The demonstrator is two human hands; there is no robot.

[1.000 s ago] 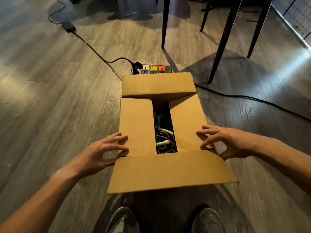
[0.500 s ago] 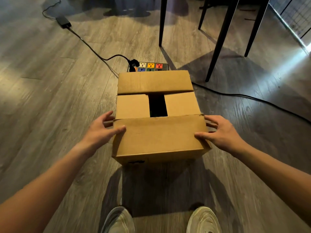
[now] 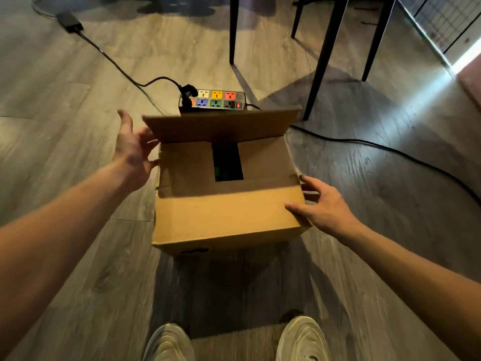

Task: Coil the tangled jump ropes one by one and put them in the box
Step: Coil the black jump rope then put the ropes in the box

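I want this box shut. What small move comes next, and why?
Probably push the far flap down with the left hand: it stands up while the near flap lies flat, the right hand resting on it, and a gap shows.

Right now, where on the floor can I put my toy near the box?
Bare floor lies between the box and the shoes, and on the right between the right hand and the black cable. Behind the box it is crowded: power strip, plug, table legs.
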